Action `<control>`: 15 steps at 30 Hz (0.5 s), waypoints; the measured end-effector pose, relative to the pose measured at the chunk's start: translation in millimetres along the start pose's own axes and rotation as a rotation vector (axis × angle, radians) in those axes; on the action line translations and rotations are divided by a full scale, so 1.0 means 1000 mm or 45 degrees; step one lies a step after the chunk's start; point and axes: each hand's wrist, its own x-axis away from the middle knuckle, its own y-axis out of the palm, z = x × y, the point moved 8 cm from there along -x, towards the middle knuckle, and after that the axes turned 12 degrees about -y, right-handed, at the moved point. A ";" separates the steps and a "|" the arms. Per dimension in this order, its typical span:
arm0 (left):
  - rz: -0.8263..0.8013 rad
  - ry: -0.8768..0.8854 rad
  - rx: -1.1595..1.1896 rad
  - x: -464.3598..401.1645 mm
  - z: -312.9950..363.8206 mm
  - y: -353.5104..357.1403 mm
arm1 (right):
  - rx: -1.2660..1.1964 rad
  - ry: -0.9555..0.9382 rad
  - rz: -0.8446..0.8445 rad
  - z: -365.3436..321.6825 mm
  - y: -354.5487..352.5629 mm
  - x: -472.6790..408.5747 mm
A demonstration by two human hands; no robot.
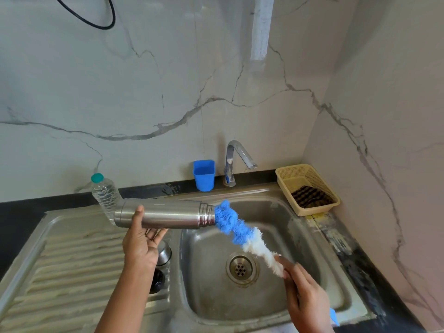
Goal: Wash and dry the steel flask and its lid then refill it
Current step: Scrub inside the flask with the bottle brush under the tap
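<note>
Left hand (141,246) grips steel flask (165,213) from below – flask horizontal over sink (300,227) edge, open mouth toward 3 o'clock. Right hand (305,294), fingers curled round bottle brush (242,230) – blue tip at flask mouth. Lid (164,253) on drainboard, 6 o'clock of flask.

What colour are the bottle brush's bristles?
Blue at the tip by the flask mouth, white nearer the handle; bottle brush, head view.
</note>
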 end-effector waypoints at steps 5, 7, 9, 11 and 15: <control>0.014 -0.018 0.029 0.001 -0.005 -0.001 | 0.089 -0.118 0.109 -0.008 -0.011 0.004; 0.026 -0.019 0.045 0.002 -0.005 -0.001 | 0.109 -0.107 0.132 -0.006 -0.012 0.004; 0.035 -0.017 0.049 0.002 -0.005 -0.002 | 0.116 -0.130 0.153 -0.007 -0.014 0.005; 0.034 -0.018 0.033 0.001 -0.006 -0.002 | 0.138 -0.207 0.137 -0.013 -0.014 0.005; 0.011 -0.011 -0.041 0.001 -0.011 0.003 | 0.182 -0.272 0.082 -0.020 -0.009 -0.011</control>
